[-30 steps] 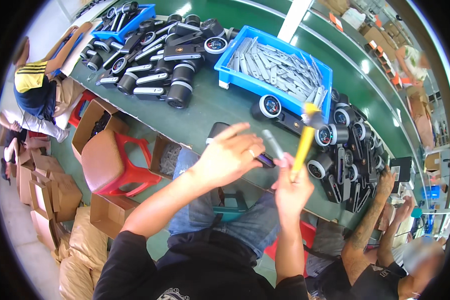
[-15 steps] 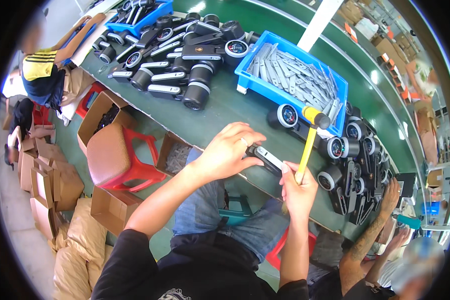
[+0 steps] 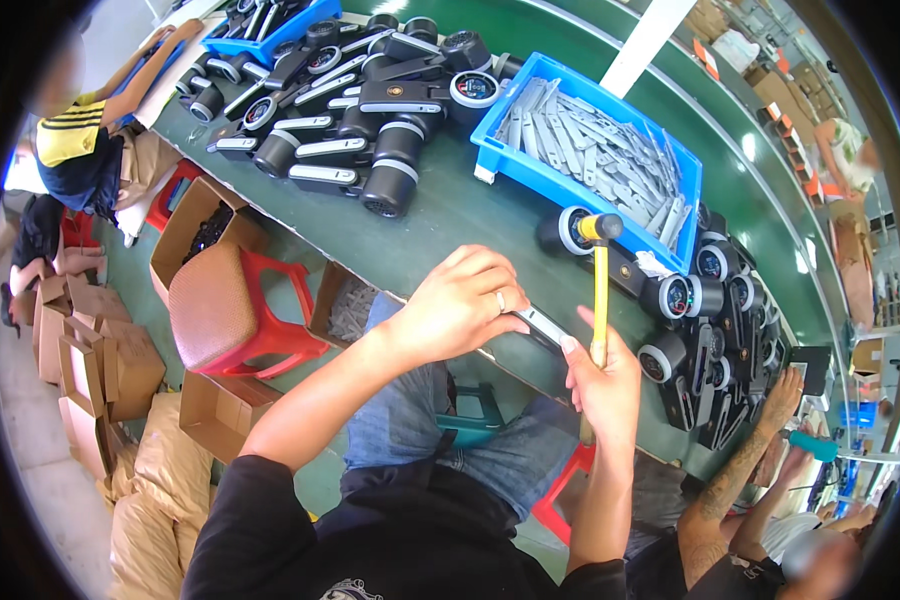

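Observation:
A black device with a silver strip (image 3: 547, 328) along its top lies at the near edge of the green workbench. My left hand (image 3: 462, 305), a ring on one finger, curls over its left end and hides that part. My right hand (image 3: 608, 385) is closed around the yellow handle of a small mallet (image 3: 600, 290), which stands upright with its yellow and black head at the top. The right thumb rests at the right end of the strip.
Beyond my hands stands a blue bin (image 3: 490, 160) of loose grey strips. Black units with round gauges (image 3: 400, 150) pile up at the left, and more (image 3: 715, 330) at the right, beside a co-worker's arm (image 3: 740, 455). A red stool (image 3: 232, 305) and cardboard boxes (image 3: 110, 365) stand at the left.
My left hand has come down and closed over the left end of the device. The mallet's head has swung slightly left, and its handle stands straighter.

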Action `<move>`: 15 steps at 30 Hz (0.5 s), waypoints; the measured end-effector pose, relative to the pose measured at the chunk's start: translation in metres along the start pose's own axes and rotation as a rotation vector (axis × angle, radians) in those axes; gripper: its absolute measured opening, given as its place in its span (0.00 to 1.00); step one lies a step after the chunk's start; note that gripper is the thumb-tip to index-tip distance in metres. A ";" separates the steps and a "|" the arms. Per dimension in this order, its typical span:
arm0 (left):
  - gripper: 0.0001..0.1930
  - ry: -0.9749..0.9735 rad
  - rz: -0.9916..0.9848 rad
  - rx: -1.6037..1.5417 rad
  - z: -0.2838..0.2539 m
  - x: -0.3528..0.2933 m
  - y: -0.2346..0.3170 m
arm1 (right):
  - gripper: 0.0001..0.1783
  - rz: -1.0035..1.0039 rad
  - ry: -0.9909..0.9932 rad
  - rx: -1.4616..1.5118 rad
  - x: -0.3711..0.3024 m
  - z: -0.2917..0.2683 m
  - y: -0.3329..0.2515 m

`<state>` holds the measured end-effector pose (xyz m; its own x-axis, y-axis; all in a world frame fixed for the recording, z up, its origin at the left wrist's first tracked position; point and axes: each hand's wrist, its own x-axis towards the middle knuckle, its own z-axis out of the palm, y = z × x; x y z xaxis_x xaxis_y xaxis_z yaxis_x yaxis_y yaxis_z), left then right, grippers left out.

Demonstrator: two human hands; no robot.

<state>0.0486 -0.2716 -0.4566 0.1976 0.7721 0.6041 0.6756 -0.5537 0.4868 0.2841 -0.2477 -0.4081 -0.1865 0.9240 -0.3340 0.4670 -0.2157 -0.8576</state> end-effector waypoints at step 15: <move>0.17 -0.019 0.013 0.163 -0.003 -0.003 0.012 | 0.20 0.143 -0.147 0.377 0.012 0.002 0.027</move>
<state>0.0536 -0.2816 -0.4510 0.2193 0.7719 0.5967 0.7788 -0.5069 0.3696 0.2927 -0.2433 -0.4365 -0.2766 0.8273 -0.4890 0.1539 -0.4641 -0.8723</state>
